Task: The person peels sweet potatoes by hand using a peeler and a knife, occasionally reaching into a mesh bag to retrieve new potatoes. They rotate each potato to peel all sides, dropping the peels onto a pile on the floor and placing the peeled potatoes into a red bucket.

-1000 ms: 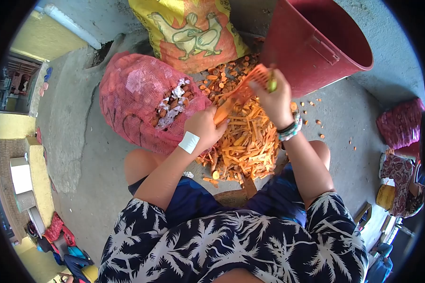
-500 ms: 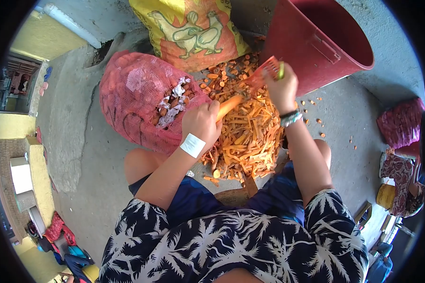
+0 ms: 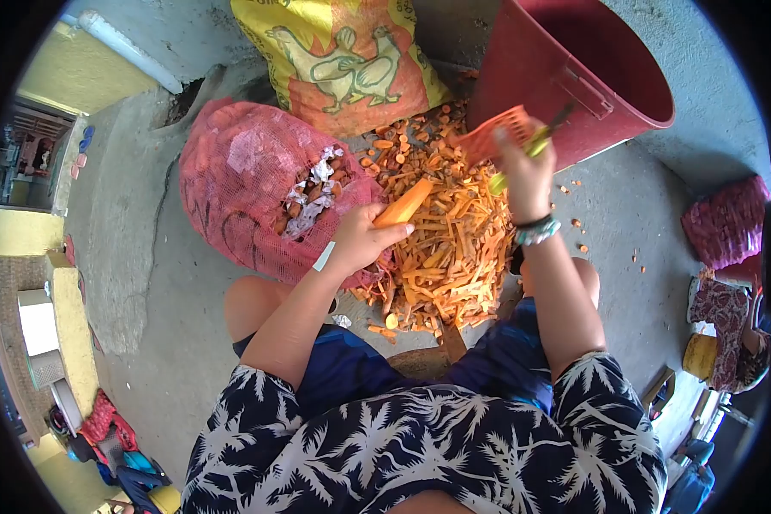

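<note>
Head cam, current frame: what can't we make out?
All in the head view:
Slotted orange-red plastic tool in the right hand: motion blur smears its details.
Tapered orange carrot: lower end hidden by the left hand.
Large red plastic bin: inside bottom hidden by its own wall.
Yellow-and-orange bird-print sack: top cut off by the upper picture edge.

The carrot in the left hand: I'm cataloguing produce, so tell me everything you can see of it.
The carrot is bright orange, elongated and smooth-looking, with no dark skin plainly showing on the visible side. One end is hidden in the grip of the left hand; the other points away from the body, slanting rightward, over the heap of orange strips. Only that hand clearly touches it.
</note>
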{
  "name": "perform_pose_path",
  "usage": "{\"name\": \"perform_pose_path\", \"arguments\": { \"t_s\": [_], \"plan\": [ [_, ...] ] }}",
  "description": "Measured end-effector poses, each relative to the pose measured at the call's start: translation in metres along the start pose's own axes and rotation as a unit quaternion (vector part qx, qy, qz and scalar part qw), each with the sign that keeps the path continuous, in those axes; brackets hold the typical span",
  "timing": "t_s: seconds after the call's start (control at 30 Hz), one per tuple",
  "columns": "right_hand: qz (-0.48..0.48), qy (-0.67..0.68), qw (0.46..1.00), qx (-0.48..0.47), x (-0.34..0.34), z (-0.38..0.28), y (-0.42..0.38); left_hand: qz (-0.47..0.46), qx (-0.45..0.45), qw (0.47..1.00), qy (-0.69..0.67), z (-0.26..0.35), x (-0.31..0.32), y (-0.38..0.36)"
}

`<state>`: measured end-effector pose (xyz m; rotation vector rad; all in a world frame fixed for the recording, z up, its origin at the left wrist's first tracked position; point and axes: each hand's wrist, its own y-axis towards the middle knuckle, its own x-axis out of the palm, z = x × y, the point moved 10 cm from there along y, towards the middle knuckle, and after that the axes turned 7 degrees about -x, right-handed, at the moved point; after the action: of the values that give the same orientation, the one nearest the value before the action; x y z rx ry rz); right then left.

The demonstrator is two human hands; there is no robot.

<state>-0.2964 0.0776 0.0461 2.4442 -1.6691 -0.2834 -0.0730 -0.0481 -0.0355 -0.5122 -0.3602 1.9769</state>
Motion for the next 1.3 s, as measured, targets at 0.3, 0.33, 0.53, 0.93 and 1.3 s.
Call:
{"name": "perform_pose_path", "arguments": {
  "t_s": [0.3, 0.33, 0.53, 0.93, 1.3],
  "plan": [
    [0.052, 0.091, 0.994, -0.004, -0.021, 0.008, 0.026, -0.165, 0.075, 0.946, -0.268, 0.034, 0.023, -0.011],
    [0.011, 0.062, 0.997, -0.035, -0.008, 0.004, 0.019, -0.152, 0.069, 0.952, -0.257, 0.034, 0.025, -0.010],
    [-0.032, 0.187, 0.980, 0.058, 0.018, 0.022, 0.014, -0.187, 0.050, 0.917, -0.348, 0.034, 0.029, -0.004],
    [-0.050, 0.012, 0.999, 0.002, 0.013, 0.025, 0.009, -0.154, 0.018, 0.946, -0.285, 0.024, 0.025, -0.005],
    [0.100, -0.008, 0.995, -0.003, -0.062, 0.034, 0.069, 0.006, -0.081, 0.984, -0.159, 0.046, -0.022, 0.047]
  ]
}}
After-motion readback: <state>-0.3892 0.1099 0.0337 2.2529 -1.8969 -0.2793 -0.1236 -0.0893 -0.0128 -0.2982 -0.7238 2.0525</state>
